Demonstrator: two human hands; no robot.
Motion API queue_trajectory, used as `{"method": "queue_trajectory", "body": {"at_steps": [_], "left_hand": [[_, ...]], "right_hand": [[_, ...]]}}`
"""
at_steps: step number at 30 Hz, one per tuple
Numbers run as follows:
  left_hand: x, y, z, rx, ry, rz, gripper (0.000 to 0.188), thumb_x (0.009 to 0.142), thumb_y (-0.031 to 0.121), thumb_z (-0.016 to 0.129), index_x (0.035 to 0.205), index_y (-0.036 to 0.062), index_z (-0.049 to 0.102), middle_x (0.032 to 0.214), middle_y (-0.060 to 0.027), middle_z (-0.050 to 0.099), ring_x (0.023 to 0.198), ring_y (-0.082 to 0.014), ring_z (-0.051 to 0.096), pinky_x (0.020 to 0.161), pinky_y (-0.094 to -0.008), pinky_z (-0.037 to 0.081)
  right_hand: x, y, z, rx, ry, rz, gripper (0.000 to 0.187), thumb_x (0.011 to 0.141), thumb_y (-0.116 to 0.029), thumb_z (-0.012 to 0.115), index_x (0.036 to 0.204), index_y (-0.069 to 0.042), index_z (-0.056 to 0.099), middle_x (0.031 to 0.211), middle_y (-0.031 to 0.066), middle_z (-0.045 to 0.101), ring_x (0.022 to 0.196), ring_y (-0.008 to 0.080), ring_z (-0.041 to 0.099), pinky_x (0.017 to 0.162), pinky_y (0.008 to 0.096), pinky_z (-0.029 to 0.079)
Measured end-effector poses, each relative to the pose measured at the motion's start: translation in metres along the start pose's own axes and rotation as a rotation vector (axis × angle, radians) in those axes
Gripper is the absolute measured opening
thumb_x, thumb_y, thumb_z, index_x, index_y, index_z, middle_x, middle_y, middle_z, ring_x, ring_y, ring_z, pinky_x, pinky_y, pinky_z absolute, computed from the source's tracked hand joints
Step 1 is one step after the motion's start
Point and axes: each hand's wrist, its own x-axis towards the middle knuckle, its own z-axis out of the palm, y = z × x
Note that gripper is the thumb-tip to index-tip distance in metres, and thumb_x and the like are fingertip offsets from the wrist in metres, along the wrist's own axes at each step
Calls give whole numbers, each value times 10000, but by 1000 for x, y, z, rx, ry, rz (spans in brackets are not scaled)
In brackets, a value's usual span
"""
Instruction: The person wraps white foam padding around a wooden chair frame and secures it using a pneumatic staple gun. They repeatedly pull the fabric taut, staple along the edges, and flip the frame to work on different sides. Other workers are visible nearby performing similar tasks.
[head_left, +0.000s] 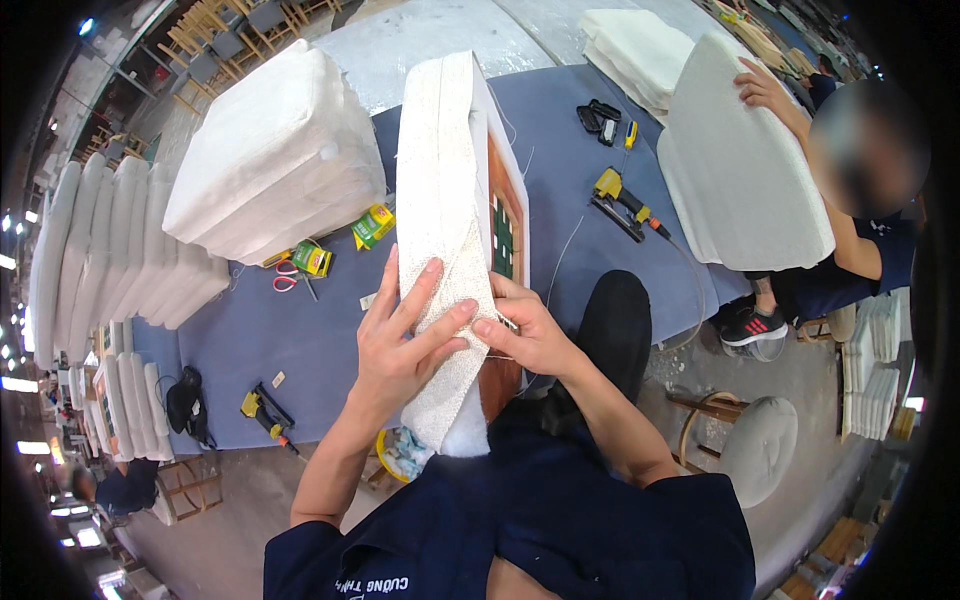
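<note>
A seat cushion [432, 140] covered in cream woven fabric stands on its edge in front of me, its wooden underside with green webbing facing right. My left hand [400, 335] lies on the fabric side with its fingers spread. On the right side, my right hand [535, 335] pinches the fabric edge [478, 330], thumb on top and fingers behind it. White padding [465, 440] shows at the cushion's near end. Loose threads trail from its right side.
On the blue-covered table [330, 370] lie a yellow staple gun [620, 200], another staple gun [265, 412], red-handled scissors [288, 280] and yellow boxes [373, 227]. White padded cushions [280, 150] are stacked at left. A co-worker's hand [765, 90] holds a cushion [740, 150] at right.
</note>
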Motion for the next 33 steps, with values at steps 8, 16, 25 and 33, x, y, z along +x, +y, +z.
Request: {"method": "queue_trajectory", "body": {"at_steps": [8, 16, 25, 33], "left_hand": [[-12, 14, -11, 88, -69, -162, 636, 908, 208, 853, 1512, 139, 664, 1710, -296, 399, 1486, -556, 501, 1100, -528, 551], [-15, 67, -16, 25, -123, -812, 709, 1101, 205, 571, 1745, 105, 292, 1691, -361, 332, 1311, -511, 619, 1014, -508, 558], [-3, 70, 21, 99, 84, -948, 695, 1100, 100, 482, 1757, 76, 257, 1611, -336, 417, 1429, -529, 486, 1183, -511, 421], [-35, 41, 13, 319, 70, -881, 608, 1189, 202, 411, 1738, -6, 254, 1784, -222, 304, 1619, -388, 326, 1315, -453, 256]], "right_hand": [[12, 12, 0, -10, -95, -93, 219, 1040, -169, 751, 1001, 47, 762, 1088, 138, 661, 1017, 243, 646, 873, 371, 500], [19, 25, 21, -120, -109, -164, 209, 1021, -189, 757, 1007, 19, 761, 947, 123, 599, 899, 270, 604, 796, 395, 469], [29, 34, 30, -314, -32, -299, 187, 950, -189, 722, 847, -38, 684, 963, 141, 627, 956, 353, 630, 828, 474, 471], [55, 177, -218, -838, 321, 39, 185, 969, -221, 685, 996, -54, 760, 1062, 187, 747, 1070, 412, 701, 889, 517, 561]]}}
